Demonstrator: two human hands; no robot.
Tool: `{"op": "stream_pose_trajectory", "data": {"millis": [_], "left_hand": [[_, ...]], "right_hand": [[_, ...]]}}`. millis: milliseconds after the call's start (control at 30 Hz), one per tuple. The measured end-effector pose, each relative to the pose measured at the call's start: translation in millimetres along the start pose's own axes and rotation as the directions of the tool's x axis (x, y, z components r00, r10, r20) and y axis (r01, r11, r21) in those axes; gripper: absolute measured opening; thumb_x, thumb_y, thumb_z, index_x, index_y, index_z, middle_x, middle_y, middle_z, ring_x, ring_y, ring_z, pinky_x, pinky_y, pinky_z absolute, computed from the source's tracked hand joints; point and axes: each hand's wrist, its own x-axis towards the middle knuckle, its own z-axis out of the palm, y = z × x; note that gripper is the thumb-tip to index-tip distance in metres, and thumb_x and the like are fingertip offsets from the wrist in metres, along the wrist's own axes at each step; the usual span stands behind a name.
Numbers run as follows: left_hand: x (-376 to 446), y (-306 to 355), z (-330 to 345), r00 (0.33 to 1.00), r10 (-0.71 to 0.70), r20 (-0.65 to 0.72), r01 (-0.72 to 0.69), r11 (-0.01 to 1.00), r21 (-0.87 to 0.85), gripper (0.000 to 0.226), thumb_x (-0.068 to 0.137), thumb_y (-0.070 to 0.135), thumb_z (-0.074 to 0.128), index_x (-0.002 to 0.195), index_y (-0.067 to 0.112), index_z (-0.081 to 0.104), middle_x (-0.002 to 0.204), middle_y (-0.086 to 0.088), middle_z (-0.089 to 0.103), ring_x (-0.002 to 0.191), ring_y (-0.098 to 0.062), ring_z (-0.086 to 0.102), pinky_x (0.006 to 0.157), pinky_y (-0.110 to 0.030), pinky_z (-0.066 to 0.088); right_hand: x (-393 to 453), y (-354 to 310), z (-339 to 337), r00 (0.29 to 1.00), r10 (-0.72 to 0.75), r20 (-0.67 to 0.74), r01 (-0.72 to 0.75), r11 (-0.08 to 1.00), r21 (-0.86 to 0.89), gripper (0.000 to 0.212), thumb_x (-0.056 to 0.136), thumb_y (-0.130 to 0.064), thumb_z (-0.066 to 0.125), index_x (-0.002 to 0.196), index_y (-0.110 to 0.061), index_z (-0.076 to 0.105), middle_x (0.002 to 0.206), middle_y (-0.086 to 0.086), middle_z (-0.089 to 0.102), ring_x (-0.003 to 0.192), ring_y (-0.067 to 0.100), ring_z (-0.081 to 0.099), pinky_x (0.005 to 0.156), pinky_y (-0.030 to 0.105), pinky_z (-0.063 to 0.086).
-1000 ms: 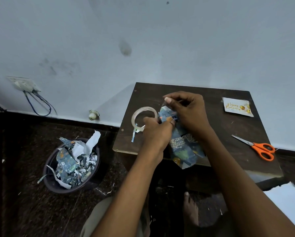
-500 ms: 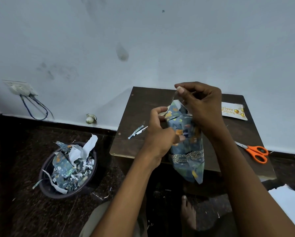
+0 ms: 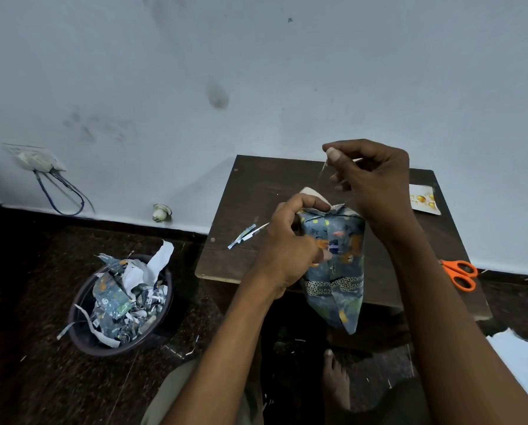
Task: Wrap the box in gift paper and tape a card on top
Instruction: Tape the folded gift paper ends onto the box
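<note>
Both hands work: left hand (image 3: pixel 287 240) grips the wrapped box (image 3: pixel 336 265), right hand (image 3: pixel 370 182) above pinches seemingly clear tape (image 3: pixel 324 174).

The right arm hides part of the card (image 3: pixel 422 200) — its lettering seems unreadable.

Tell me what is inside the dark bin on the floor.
The bin holds a heap of crumpled gift-paper scraps, blue patterned with white undersides, piled above its rim. Whatever lies beneath the heap is covered.
</note>
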Motion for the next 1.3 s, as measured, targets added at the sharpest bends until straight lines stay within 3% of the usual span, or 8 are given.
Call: {"op": "stream_pose_trajectory", "data": {"millis": [233, 467, 567, 800, 900, 1033, 1167, 1300], "left_hand": [[-2.3, 2.5, -2.4, 0.999, -0.001, 0.038, 0.000, 0.999, 0.041, 0.063, 0.058, -0.020, 0.074, 0.093, 0.032, 0.070, 0.111, -0.017, 0.067, 0.092, -0.034, 0.069, 0.057, -0.033, 0.055], [-4.9, 4.5, -2.4, 0.999, -0.016, 0.032, 0.014, 0.998, 0.064, 0.063, 0.059, -0.021, 0.071, 0.095, 0.031, 0.070, 0.106, -0.018, 0.069, 0.089, -0.036, 0.069, 0.063, -0.045, 0.059], [-7.0, 5.3, -2.3, 1.000, -0.011, 0.029, 0.008, 0.997, 0.077, 0.063, 0.060, -0.020, 0.073, 0.095, 0.032, 0.070, 0.106, -0.017, 0.069, 0.081, -0.025, 0.066, 0.062, -0.050, 0.059], [-12.6, 5.1, -2.2, 1.000, -0.007, 0.027, 0.006, 0.998, 0.064, 0.062, 0.063, -0.020, 0.074, 0.098, 0.030, 0.069, 0.103, -0.013, 0.070, 0.078, -0.016, 0.066, 0.059, -0.033, 0.057], [-14.0, 4.5, -2.0, 1.000, -0.001, 0.029, -0.001, 0.998, 0.058, 0.062, 0.063, -0.021, 0.074, 0.102, 0.026, 0.069, 0.101, -0.009, 0.072, 0.079, -0.012, 0.068, 0.061, -0.037, 0.059], [-15.0, 3.9, -2.3, 1.000, 0.007, 0.026, -0.008, 0.999, 0.048, 0.062, 0.063, -0.022, 0.074, 0.104, 0.024, 0.070, 0.102, -0.010, 0.072, 0.082, -0.013, 0.069, 0.066, -0.041, 0.061], [-14.2, 3.5, -2.3, 1.000, 0.015, 0.013, -0.015, 0.998, 0.056, 0.063, 0.061, -0.020, 0.076, 0.104, 0.026, 0.071, 0.104, -0.012, 0.071, 0.086, -0.020, 0.069, 0.064, -0.036, 0.059], [-14.3, 4.0, -1.8, 1.000, 0.026, -0.001, -0.026, 0.998, 0.049, 0.063, 0.061, -0.020, 0.078, 0.100, 0.029, 0.071, 0.097, -0.008, 0.074, 0.081, -0.012, 0.069, 0.063, -0.032, 0.060]], "right_hand": [[0.8, -6.1, -16.3, 0.994, 0.003, 0.110, 0.008, 0.995, -0.100, 0.011, 0.090, -0.012, 0.077, 0.101, -0.010, 0.079, 0.087, 0.015, 0.077, 0.063, 0.015, 0.063, 0.057, 0.029, 0.056], [-0.6, -12.8, -26.5, 0.980, 0.035, 0.198, 0.011, 0.974, -0.227, 0.005, 0.086, -0.013, 0.081, 0.090, -0.015, 0.081, 0.087, 0.000, 0.079, 0.075, 0.013, 0.071, 0.062, 0.035, 0.059], [-3.8, -14.4, -26.4, 0.975, 0.049, 0.216, 0.016, 0.957, -0.288, 0.004, 0.084, -0.015, 0.083, 0.087, -0.018, 0.081, 0.084, -0.003, 0.078, 0.071, 0.010, 0.069, 0.067, 0.038, 0.059], [-14.4, -22.9, -27.3, 0.955, 0.069, 0.287, 0.037, 0.936, -0.349, 0.005, 0.083, -0.015, 0.083, 0.086, -0.017, 0.079, 0.083, -0.001, 0.076, 0.079, 0.025, 0.068, 0.068, 0.038, 0.058], [-15.6, -27.9, -29.5, 0.942, 0.078, 0.327, 0.043, 0.937, -0.347, 0.007, 0.083, -0.015, 0.084, 0.085, -0.018, 0.078, 0.083, -0.001, 0.074, 0.078, 0.019, 0.068, 0.067, 0.029, 0.053], [-16.1, -29.8, -28.2, 0.928, 0.113, 0.356, 0.022, 0.935, -0.353, 0.009, 0.083, -0.013, 0.083, 0.082, -0.018, 0.076, 0.076, 0.002, 0.073, 0.068, 0.013, 0.066, 0.065, 0.030, 0.054], [-16.5, -30.6, -29.7, 0.925, 0.136, 0.354, 0.003, 0.931, -0.365, 0.011, 0.082, -0.011, 0.084, 0.083, -0.019, 0.078, 0.073, 0.000, 0.073, 0.065, 0.014, 0.065, 0.065, 0.036, 0.057], [-18.6, -34.2, -35.0, 0.917, 0.135, 0.376, 0.022, 0.922, -0.386, 0.008, 0.081, -0.012, 0.085, 0.084, -0.017, 0.080, 0.079, 0.000, 0.076, 0.069, 0.010, 0.069, 0.064, 0.027, 0.055]]}}
